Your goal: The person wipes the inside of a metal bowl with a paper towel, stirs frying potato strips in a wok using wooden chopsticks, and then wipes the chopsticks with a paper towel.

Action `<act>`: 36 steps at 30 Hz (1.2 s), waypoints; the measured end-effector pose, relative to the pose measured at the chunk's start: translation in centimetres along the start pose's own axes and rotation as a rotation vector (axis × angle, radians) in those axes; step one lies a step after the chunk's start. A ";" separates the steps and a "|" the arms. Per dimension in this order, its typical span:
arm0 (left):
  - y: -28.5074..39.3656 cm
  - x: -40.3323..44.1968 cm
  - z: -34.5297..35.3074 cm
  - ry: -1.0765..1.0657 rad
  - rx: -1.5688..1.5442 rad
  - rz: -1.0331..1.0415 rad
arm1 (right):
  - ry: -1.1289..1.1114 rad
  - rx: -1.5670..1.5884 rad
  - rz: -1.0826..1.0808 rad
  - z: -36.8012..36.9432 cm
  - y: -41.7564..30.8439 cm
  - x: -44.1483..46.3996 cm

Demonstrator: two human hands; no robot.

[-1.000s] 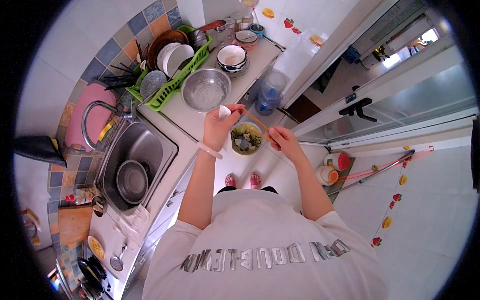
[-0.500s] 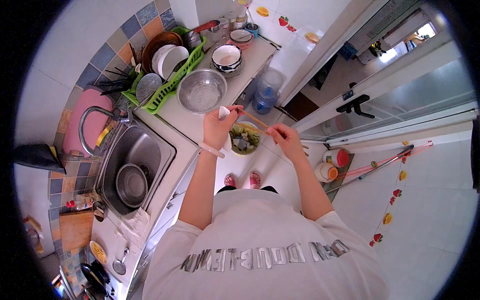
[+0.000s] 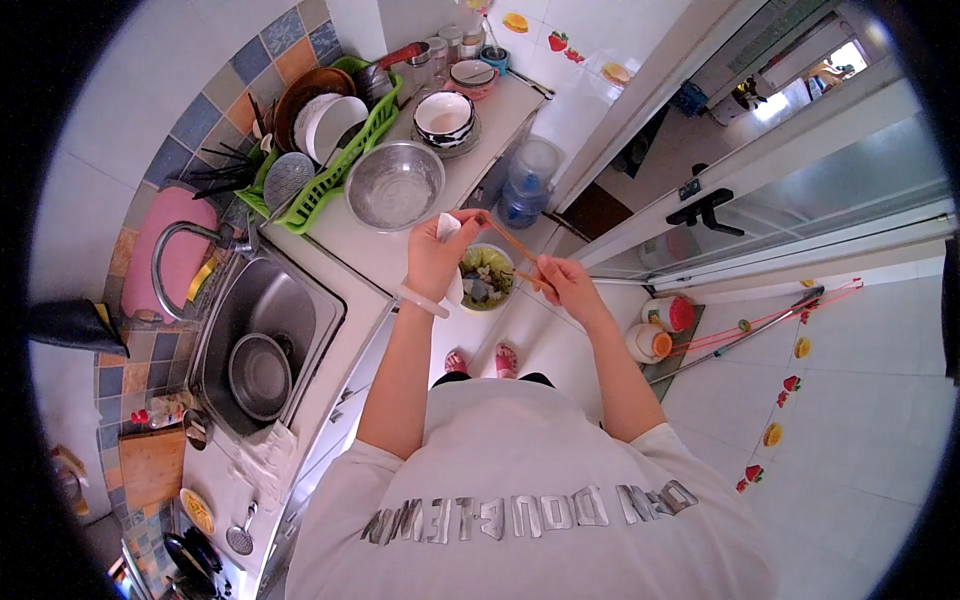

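My left hand [image 3: 436,258] is closed around a crumpled white tissue or cloth [image 3: 455,290], part of which hangs below the palm. Its thumb and forefinger reach the far tip of one of the wooden chopsticks [image 3: 512,240]. A small dark speck shows at those fingertips, too tiny to name. My right hand [image 3: 566,286] grips the pair near their other ends, and the two sticks spread apart. Below both hands a bin [image 3: 487,305] stands on the floor, holding green scraps and greyish pieces.
Left of me runs a counter with a steel basin [image 3: 395,187], a green dish rack [image 3: 330,185] full of dishes, and a sink [image 3: 320,290] holding a metal bowl [image 3: 260,375]. A glass door [image 3: 800,200] is at right. Containers [image 3: 655,330] stand by the right wall.
My right hand has shifted slightly down, and the chopsticks have spread wider, the lower one swinging away from my left hand. My left hand stays in nearly the same place. The view has tilted slightly.
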State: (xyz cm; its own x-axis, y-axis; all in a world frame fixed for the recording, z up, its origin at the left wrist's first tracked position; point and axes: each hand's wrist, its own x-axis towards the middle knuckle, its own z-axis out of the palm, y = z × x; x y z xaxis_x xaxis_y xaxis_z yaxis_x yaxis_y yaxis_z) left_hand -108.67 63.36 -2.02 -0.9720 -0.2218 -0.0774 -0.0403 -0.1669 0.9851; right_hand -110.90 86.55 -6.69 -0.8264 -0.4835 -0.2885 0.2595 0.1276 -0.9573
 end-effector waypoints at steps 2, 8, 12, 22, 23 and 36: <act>0.0 0.0 0.0 0.001 0.013 -0.011 | -0.034 -0.026 0.018 -0.1 -0.4 -0.1; -0.2 0.2 0.1 0.007 0.015 0.020 | -0.071 -0.070 0.104 -0.3 -1.2 -0.2; 0.3 0.2 0.5 0.011 0.012 0.009 | -0.093 -0.011 0.154 -0.6 -1.4 -0.3; 0.2 0.6 1.0 -0.038 0.053 0.087 | -0.156 0.102 0.152 -0.9 -2.1 -0.6; 0.2 0.6 1.1 -0.040 0.052 0.082 | -0.154 0.109 0.168 -1.0 -2.0 -0.6; 0.4 1.1 1.3 -0.031 0.049 0.062 | -0.213 0.252 0.324 -1.0 -2.7 -0.7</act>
State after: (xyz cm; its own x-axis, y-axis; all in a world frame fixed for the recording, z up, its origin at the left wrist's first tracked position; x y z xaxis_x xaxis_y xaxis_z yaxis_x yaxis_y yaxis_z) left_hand -110.08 64.24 -1.51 -0.9797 -0.2003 -0.0117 0.0099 -0.1065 0.9943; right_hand -111.50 87.41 -3.90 -0.5680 -0.6241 -0.5365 0.6230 0.1000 -0.7758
